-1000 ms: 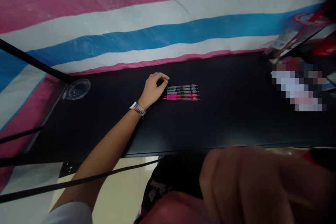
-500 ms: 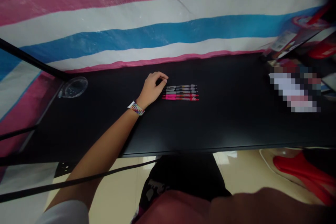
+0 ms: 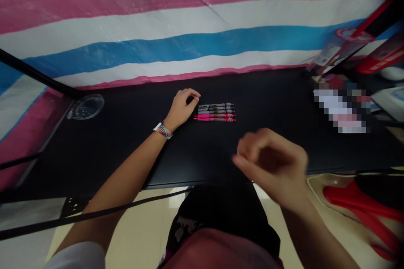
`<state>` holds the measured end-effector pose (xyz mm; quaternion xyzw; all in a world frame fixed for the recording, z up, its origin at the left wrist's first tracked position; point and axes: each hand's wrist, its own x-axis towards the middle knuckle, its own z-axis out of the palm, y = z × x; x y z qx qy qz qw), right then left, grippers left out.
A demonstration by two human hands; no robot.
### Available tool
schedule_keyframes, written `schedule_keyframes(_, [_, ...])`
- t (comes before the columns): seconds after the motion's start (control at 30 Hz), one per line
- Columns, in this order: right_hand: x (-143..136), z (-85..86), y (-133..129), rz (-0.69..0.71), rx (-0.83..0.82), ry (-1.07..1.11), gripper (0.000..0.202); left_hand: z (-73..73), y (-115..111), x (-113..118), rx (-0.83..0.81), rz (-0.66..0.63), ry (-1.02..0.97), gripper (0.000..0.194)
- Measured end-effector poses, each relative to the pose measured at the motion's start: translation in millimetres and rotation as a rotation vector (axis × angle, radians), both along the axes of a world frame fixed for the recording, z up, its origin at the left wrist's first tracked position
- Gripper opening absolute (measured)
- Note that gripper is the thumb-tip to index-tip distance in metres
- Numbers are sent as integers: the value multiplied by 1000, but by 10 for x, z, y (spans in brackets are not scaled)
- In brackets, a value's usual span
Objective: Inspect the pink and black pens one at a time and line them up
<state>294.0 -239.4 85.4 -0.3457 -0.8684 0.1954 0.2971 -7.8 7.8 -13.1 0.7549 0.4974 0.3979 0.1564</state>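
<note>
Several click pens lie side by side in a row on the black table (image 3: 126, 151): grey-gripped pens (image 3: 217, 106) at the back and red pens with pink grips (image 3: 216, 118) in front. My left hand (image 3: 183, 105) rests on the table at the left ends of the pens, fingers loosely bent, a small gap between thumb and forefinger. Nothing shows in it, though its underside is hidden. In front of the pens and to their right, my right hand (image 3: 269, 157) is raised near the table's front edge. Its fingers are curved and slightly blurred, thumb apart, and it looks empty.
A round clear plastic lid (image 3: 86, 107) lies at the far left. At the right stand a clear canister (image 3: 334, 52) and a red container (image 3: 378, 59), with a pixelated item (image 3: 342, 109) nearby. Striped sheeting (image 3: 176, 46) hangs behind the table. A black strap (image 3: 132, 206) crosses below.
My right hand has come into view from the lower right, over the table's front edge. The left hand and the pens keep their places, and the view has shifted slightly.
</note>
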Motion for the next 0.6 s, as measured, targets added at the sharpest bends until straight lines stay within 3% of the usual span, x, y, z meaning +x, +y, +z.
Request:
schedule_keyframes(0.13, [-213, -239, 1079, -92, 148, -96, 25, -5, 13, -3, -7, -4, 13, 10])
schedule_keyframes(0.23, [-266, -458, 1577, -215, 265, -208, 22, -7, 22, -1, 2, 3, 18, 10])
schedule_keyframes(0.37, [-256, -644, 1692, -175, 350, -301, 20, 21, 4, 13, 4, 13, 39, 10])
schedule_keyframes(0.5, [-259, -721, 1644, -165, 331, -232, 11, 74, -32, 40, -35, 25, 67, 11])
schedule_keyframes(0.6, [-262, -749, 1647, -186, 338, -199, 19, 85, -39, 52, -40, 33, 79, 11])
